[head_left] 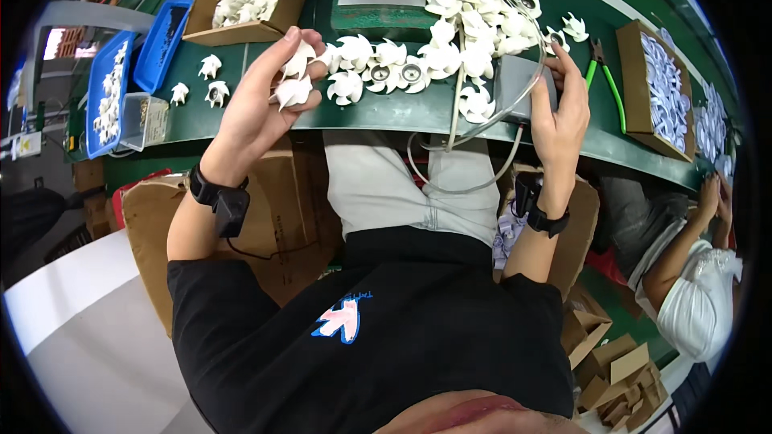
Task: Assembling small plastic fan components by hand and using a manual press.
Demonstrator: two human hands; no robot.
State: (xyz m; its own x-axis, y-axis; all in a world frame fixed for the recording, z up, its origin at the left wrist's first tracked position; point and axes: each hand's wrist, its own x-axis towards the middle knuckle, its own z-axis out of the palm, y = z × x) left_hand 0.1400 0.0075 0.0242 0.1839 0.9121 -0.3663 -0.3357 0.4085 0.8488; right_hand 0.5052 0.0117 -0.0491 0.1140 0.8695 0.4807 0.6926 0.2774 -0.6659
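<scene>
Couple of white plastic-looking fans (293, 93), curved pointy blades, pinched in L hand (249, 104) above green bench (378, 116); R hand (560, 116) loosely spread nr flat-sided grey box (515, 80), contact unclear. Cardboard carton (233, 35) w/ more, back L.

On the workbench (386, 115), a cardboard box (233, 34) of fan impellers stands at upper left, three loose impellers (210, 66) below it in the frame. Farther left lie a parts tray (93, 116) and, just right of it, a second tray (150, 76). A fixture block (378, 24) sits at top centre, an impeller heap (490, 12) to its right. At right, pliers (595, 60) lie between a casing (512, 84) and a carton (633, 84) of parts.
</scene>
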